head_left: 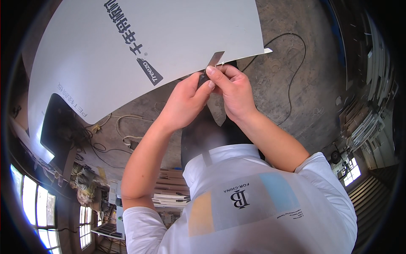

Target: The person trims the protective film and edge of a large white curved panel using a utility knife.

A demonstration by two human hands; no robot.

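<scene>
A knife [214, 60] with a broad flat metal blade and a dark handle is held between my hands, its blade pointing up over the near edge of a large white board [198, 25]. My left hand [188, 96] is closed around the handle, the thumb lying along it. Closed beside it, my right hand [235, 91] presses its thumb against the knife near the base of the blade. A thin white shred [222, 64] shows by the right fingertips. The right hand's other fingers are partly hidden behind the knife and the board's edge.
Black cable [303, 44] loops across the concrete floor [313, 80] on the right. A dark panel [59, 122] stands at the left by tangled cords. Stacked boards [368, 106] line the far right, and more strips [171, 186] lie low behind my left arm.
</scene>
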